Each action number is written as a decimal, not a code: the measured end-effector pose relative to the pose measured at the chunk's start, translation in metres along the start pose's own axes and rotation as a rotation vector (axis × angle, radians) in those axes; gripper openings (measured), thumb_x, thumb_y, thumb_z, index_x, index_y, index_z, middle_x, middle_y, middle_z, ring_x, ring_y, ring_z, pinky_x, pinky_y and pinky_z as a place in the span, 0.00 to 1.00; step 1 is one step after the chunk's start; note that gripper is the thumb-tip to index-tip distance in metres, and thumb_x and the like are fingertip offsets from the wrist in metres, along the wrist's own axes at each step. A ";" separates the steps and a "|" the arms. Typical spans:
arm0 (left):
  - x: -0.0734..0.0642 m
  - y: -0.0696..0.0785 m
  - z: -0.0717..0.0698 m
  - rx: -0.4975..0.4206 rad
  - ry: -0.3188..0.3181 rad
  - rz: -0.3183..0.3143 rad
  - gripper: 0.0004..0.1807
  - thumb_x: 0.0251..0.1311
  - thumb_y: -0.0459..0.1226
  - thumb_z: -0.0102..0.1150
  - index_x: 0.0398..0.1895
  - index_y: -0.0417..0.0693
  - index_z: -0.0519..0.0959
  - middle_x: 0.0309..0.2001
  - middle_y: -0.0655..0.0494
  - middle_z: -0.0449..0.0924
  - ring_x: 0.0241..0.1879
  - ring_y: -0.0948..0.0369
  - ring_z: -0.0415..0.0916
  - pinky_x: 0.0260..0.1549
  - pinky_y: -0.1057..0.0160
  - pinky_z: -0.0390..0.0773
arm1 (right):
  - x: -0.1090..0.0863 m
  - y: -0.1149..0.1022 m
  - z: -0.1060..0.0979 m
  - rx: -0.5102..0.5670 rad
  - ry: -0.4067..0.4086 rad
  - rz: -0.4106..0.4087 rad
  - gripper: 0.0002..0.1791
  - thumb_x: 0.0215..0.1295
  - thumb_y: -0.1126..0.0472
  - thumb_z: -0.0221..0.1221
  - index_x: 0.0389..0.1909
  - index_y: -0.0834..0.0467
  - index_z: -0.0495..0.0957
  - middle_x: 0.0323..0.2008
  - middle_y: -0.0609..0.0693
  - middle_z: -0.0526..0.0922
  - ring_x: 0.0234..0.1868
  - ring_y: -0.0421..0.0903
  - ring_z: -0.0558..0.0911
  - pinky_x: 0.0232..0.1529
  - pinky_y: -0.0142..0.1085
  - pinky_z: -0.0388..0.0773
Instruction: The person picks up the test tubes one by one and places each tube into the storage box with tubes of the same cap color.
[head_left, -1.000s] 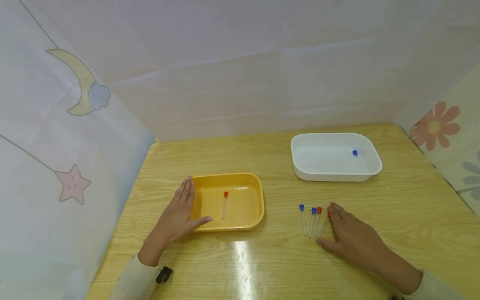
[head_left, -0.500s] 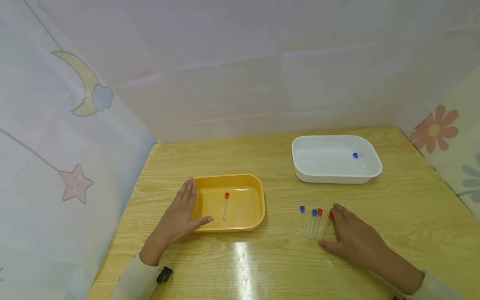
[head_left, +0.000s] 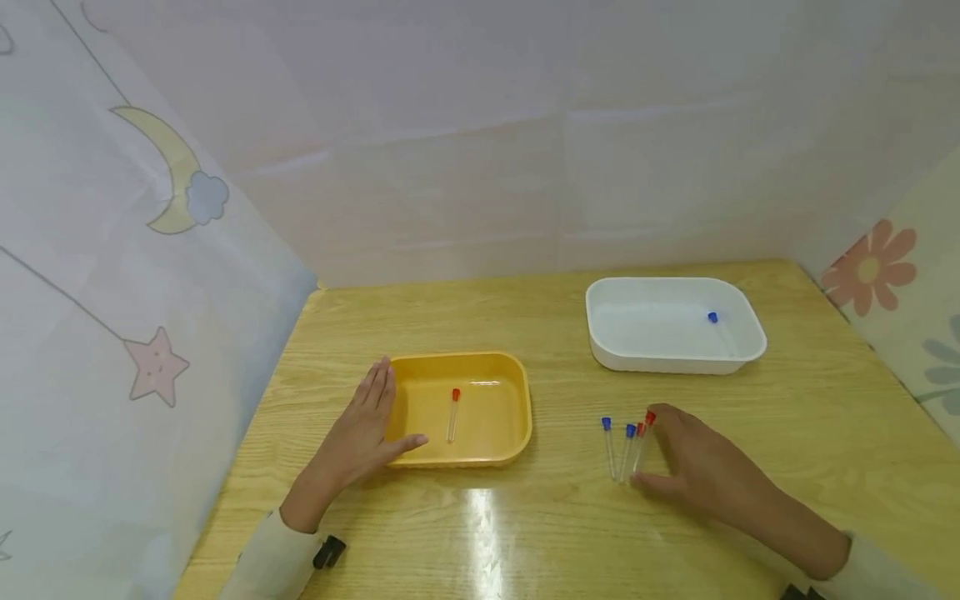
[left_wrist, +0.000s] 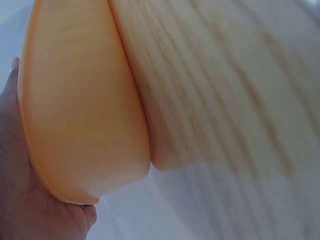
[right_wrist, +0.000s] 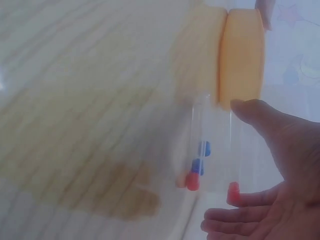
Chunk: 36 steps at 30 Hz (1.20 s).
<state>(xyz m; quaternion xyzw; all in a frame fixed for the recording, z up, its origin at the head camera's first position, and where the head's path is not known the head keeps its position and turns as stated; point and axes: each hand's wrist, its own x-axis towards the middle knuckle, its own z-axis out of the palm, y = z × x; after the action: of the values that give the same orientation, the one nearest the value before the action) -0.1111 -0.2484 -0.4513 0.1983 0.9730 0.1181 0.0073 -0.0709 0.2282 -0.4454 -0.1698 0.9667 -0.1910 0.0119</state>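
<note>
My right hand (head_left: 708,462) holds a clear test tube with a red cap (right_wrist: 233,192) lengthwise, thumb at its bottom end and a fingertip at the cap. In the right wrist view this tube stands apart from the others, off the table. Just left of it on the table lie two blue-capped test tubes, one with its cap (head_left: 606,424) farther left, and another red-capped one (head_left: 640,429). My left hand (head_left: 358,429) rests with straight fingers along the left side of a yellow tray (head_left: 491,429), its thumb over the front rim. Inside lies a red-capped test tube (head_left: 453,417).
A white tray (head_left: 652,364) stands at the back right, with a blue-capped test tube (head_left: 713,317) in it. The wooden table (head_left: 420,317) meets printed cloth walls at its back and sides.
My right hand has lifted the rightmost red-capped tube off the table and shifted it slightly left. The left hand stays at the yellow tray. The head view has tilted slightly.
</note>
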 end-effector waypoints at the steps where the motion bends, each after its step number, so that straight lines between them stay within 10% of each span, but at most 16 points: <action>1: 0.000 0.000 0.000 0.000 0.001 0.001 0.63 0.64 0.68 0.53 0.80 0.32 0.36 0.81 0.39 0.29 0.80 0.46 0.29 0.76 0.46 0.44 | 0.001 0.000 -0.001 -0.001 0.005 -0.007 0.54 0.51 0.31 0.72 0.64 0.68 0.66 0.60 0.70 0.75 0.58 0.66 0.78 0.53 0.61 0.77; 36: 0.000 0.001 0.003 -0.007 0.030 0.011 0.61 0.66 0.68 0.51 0.80 0.32 0.37 0.81 0.40 0.30 0.80 0.46 0.31 0.75 0.44 0.47 | 0.046 -0.054 -0.024 0.046 0.011 -0.223 0.51 0.53 0.31 0.70 0.67 0.64 0.70 0.66 0.65 0.71 0.66 0.64 0.73 0.57 0.57 0.78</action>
<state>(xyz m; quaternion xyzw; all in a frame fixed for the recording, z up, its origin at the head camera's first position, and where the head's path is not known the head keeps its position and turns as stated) -0.1105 -0.2468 -0.4537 0.2018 0.9715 0.1243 -0.0072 -0.0985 0.1749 -0.4011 -0.2751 0.9372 -0.2142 -0.0107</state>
